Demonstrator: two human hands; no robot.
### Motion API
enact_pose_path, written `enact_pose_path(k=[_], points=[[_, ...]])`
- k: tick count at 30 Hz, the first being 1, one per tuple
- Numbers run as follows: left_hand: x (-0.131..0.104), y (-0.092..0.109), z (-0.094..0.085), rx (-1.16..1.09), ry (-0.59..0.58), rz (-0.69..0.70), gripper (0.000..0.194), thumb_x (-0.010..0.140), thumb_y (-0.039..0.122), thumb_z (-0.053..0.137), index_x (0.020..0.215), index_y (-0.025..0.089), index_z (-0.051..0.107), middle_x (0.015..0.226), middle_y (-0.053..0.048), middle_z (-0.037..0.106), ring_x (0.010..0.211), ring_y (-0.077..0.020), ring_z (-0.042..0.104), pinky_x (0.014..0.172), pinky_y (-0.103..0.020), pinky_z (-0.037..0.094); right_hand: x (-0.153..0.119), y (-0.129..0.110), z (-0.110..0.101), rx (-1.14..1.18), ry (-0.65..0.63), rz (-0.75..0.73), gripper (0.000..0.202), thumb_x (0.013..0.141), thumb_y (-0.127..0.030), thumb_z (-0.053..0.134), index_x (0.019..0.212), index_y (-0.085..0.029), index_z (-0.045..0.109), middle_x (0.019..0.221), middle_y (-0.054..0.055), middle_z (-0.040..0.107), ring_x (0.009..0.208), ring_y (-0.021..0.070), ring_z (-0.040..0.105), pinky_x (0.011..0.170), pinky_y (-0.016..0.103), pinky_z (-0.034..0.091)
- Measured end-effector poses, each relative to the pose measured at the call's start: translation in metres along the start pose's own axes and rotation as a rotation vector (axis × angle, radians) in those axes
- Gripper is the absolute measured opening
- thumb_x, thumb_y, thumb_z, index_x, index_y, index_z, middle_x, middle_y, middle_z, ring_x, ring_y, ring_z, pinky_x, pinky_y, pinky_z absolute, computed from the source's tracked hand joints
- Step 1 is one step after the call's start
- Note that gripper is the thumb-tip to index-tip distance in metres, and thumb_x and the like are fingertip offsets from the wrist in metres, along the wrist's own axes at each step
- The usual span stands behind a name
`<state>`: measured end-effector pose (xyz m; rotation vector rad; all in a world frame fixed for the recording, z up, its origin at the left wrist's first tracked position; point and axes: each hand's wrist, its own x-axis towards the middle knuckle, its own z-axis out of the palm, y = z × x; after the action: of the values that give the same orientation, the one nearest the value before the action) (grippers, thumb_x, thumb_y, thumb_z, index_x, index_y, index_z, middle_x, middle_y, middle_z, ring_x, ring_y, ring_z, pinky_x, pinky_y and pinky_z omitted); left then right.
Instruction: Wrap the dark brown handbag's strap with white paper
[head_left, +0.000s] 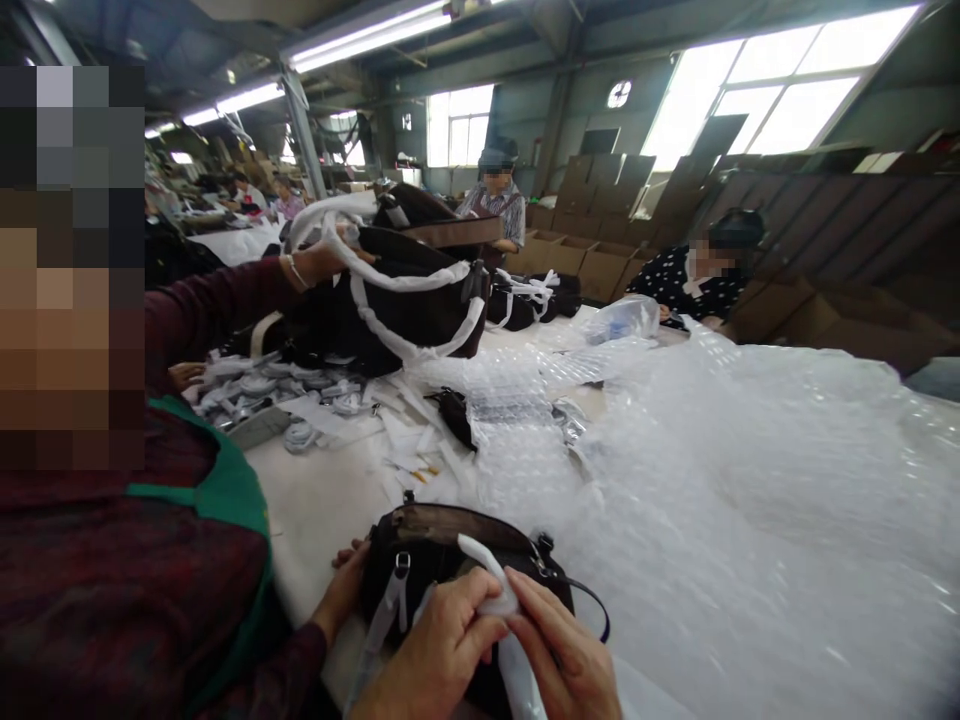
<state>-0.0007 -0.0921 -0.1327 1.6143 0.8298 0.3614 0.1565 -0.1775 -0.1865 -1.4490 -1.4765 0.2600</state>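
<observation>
At the bottom centre of the frame, the left hand point(439, 655) and right hand point(566, 655) pinch a white foam-wrapped strap point(499, 600) between their fingertips, over a small black leather handbag point(442, 545) on the white table point(322, 510).

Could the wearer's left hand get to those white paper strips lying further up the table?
Probably yes: the left hand is busy pinching white wrap on the black bag, but only bare tabletop lies before the white strips.
</observation>
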Motion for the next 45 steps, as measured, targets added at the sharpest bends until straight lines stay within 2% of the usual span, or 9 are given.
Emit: enact_pose_path(k=[9,14,17,20,24,28,34,39,45], points=[[0.005,-0.003,-0.010,0.057,0.086,0.182,0.005,0.076,0.018,0.072,0.080,0.020,0.070,0.086,0.001,0.056,0.083,-0.0130,0.053,0.073,-0.024,0.039,0.009,-0.015,-0.003,0.383,-0.083,0.375,0.027,0.086,-0.036,0.071,0.113,-0.031,0.073,0.104,0.002,0.080,0.092,0.0185,0.076,0.081,0.018,0.060],[0.011,-0.004,-0.008,-0.027,0.124,0.015,0.061,0.064,0.013,0.082,0.120,0.026,0.061,0.072,0.008,0.056,0.066,-0.0115,0.053,0.064,-0.024,0.043,0.005,-0.010,-0.006,0.463,-0.139,0.435,0.023,0.088,-0.041,0.068,0.109,-0.031,0.072,0.095,0.002,0.079,0.085,0.0165,0.074,0.077,0.018,0.060],[0.014,0.000,-0.014,0.260,0.223,0.157,0.084,0.059,0.030,0.092,0.135,0.030,0.056,0.102,-0.002,0.068,0.098,-0.0229,0.061,0.094,-0.039,0.047,0.002,-0.008,-0.007,0.408,-0.087,0.416,0.023,0.087,-0.042,0.070,0.107,-0.031,0.072,0.090,0.000,0.077,0.080,0.0147,0.073,0.073,0.017,0.059],[0.018,0.007,-0.019,0.535,0.185,0.318,0.057,0.064,0.048,0.087,0.116,0.027,0.071,0.132,-0.011,0.063,0.125,-0.0349,0.051,0.111,-0.052,0.035,0.002,-0.004,-0.009,0.362,-0.079,0.359,0.023,0.089,-0.039,0.067,0.111,-0.032,0.069,0.094,0.000,0.077,0.082,0.0146,0.073,0.074,0.018,0.060],[0.021,0.008,-0.009,0.497,0.051,0.120,0.020,0.080,0.038,0.073,0.088,0.020,0.075,0.087,-0.005,0.075,0.087,-0.0244,0.066,0.082,-0.035,0.048,0.011,-0.003,-0.016,0.267,-0.087,0.167,0.034,0.090,-0.027,0.066,0.123,-0.035,0.063,0.107,0.000,0.078,0.088,0.0136,0.075,0.077,0.016,0.060],[0.017,-0.002,0.013,0.202,0.093,-0.053,0.030,0.082,0.028,0.065,0.110,0.024,0.074,0.108,-0.004,0.078,0.098,-0.0233,0.069,0.089,-0.032,0.050,0.017,-0.005,-0.020,0.087,0.003,-0.016,0.033,0.088,-0.021,0.065,0.118,-0.032,0.066,0.103,0.001,0.078,0.092,0.0136,0.075,0.081,0.015,0.059],[0.003,0.003,0.005,-0.222,-0.197,-0.163,0.072,0.088,0.029,0.055,0.155,0.023,0.029,0.111,-0.005,0.074,0.098,-0.0191,0.067,0.090,-0.034,0.054,0.011,0.002,-0.014,0.333,0.076,0.437,0.029,0.085,-0.047,0.068,0.102,-0.023,0.073,0.083,0.005,0.078,0.065,0.0182,0.073,0.059,0.023,0.062],[-0.007,0.026,-0.018,0.077,-0.292,0.015,0.048,0.098,0.039,0.046,0.145,0.031,0.048,0.105,-0.003,0.076,0.089,-0.0161,0.066,0.085,-0.027,0.051,0.015,-0.004,-0.018,0.693,-0.016,0.678,0.042,0.077,-0.059,0.074,0.096,-0.022,0.073,0.076,0.005,0.076,0.064,0.0215,0.071,0.058,0.031,0.062],[-0.001,0.007,-0.016,0.164,-0.180,0.149,0.035,0.095,0.044,0.051,0.117,0.028,0.074,0.094,-0.005,0.076,0.088,-0.0183,0.066,0.087,-0.030,0.049,0.011,-0.009,-0.009,0.752,-0.092,0.737,0.040,0.078,-0.058,0.073,0.095,-0.022,0.072,0.076,0.005,0.075,0.066,0.0204,0.070,0.059,0.031,0.060]])
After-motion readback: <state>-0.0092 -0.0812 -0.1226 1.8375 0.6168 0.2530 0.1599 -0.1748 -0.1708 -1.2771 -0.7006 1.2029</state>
